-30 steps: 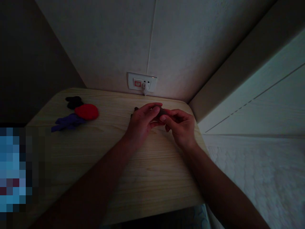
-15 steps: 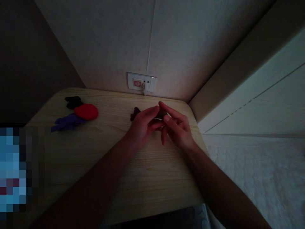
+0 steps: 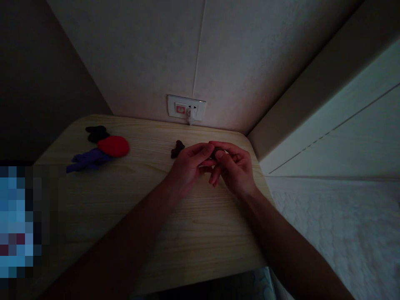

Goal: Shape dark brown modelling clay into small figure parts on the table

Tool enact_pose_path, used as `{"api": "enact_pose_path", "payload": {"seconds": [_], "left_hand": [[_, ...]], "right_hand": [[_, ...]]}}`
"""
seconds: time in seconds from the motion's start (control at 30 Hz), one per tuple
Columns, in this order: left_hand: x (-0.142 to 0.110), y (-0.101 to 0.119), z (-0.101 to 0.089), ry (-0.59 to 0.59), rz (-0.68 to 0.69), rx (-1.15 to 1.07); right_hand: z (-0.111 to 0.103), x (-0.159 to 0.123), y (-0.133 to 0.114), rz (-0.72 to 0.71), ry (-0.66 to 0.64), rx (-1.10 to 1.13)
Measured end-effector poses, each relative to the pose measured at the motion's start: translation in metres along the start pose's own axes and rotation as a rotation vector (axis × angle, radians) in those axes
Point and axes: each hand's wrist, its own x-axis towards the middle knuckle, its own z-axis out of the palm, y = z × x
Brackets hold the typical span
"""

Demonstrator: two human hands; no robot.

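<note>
Left hand and right hand pinched a lump between them, perhaps soft; hard pressing risked tearing it.

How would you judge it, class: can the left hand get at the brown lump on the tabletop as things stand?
Probably yes: the brown lump lies close beside the left hand with nothing visible between, though that hand seems busy holding a dark piece with the right hand.

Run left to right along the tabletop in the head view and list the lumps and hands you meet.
Purple clay-like lump → red clay-like lump → small brown lump → left hand → dark lump between the hands' fingers → right hand.
</note>
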Motion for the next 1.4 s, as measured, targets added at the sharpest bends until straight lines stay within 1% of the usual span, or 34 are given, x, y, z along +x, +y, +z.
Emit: {"api": "enact_pose_path", "payload": {"seconds": [0.17, 0.37, 0.5, 0.63, 0.77, 0.87, 0.97, 1.03, 1.1, 1.2, 1.33, 1.4], "left_hand": [[0.0006, 0.0001, 0.0009, 0.045, 0.026, 0.015], [0.0012, -0.0021, 0.0007, 0.019, 0.04, 0.002], [0.0009, -0.0022, 0.0004, 0.047, 0.043, 0.011], [0.0004, -0.003, -0.0001, 0.058, 0.066, 0.029], [0.0004, -0.006, 0.0, 0.047, 0.066, 0.063], [0.0008, -0.0059, 0.0009, 0.069, 0.077, 0.065], [0.0012, -0.004, 0.0019, 0.109, 0.087, 0.06], [0.0013, -0.0031, 0.0024, 0.088, 0.078, 0.059], [0.0013, -0.0031, 0.0027, 0.052, 0.07, 0.051], [0.0014, -0.0031, 0.0021, 0.031, 0.051, 0.023], [0.0018, -0.0013, -0.0008, 0.036, 0.007, -0.023], [0.0019, -0.0006, -0.0019, 0.031, -0.006, -0.038]], "right_hand": [[-0.0027, 0.002, 0.0026, 0.03, -0.011, 0.02], [-0.0005, 0.0026, 0.0025, 0.015, 0.01, 0.031], [0.0009, 0.0031, 0.0037, 0.017, 0.012, 0.053], [0.0004, 0.0045, 0.0036, 0.06, 0.004, 0.056], [-0.0007, 0.005, 0.0029, 0.104, 0.055, 0.054], [-0.0005, 0.0045, 0.0042, 0.059, 0.047, 0.045], [0.0016, 0.0032, 0.0044, -0.018, 0.017, -0.03], [0.0038, 0.002, 0.0029, -0.041, 0.021, -0.085], [0.0058, 0.0007, 0.0008, -0.037, 0.043, -0.117], [0.0068, -0.0009, -0.0008, -0.034, 0.051, -0.123], [0.0042, -0.0018, 0.0004, -0.038, -0.039, -0.079], [0.003, -0.002, 0.0009, -0.027, -0.059, -0.081]]}}
